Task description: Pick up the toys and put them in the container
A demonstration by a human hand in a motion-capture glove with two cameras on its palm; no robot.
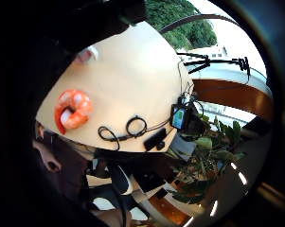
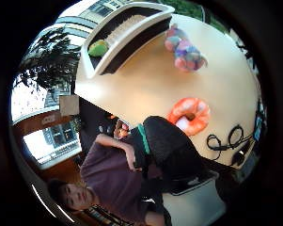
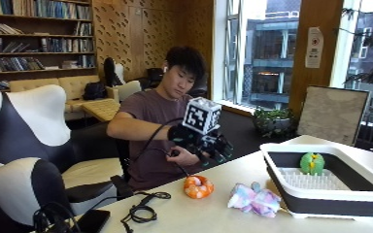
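Two toys are still lying on the surface [image 3: 193, 213], and one green toy [image 3: 313, 163] is already standing in the container [image 3: 322, 200], at the far end. This container is sitting with its open side up, so toys are dropping in easily from above. The plush toy [image 3: 255, 199], in pastel colours, is lying just beside the container wall. The shrimp [image 3: 198, 187], curled like a ring, is lying near the surface's edge, in front of the person. The hand [image 3: 202, 143] is hovering above the shrimp and, I judge, is reaching for it; whether its fingers are spread or curled, I cannot tell. No brand or readable writing is showing on these things.
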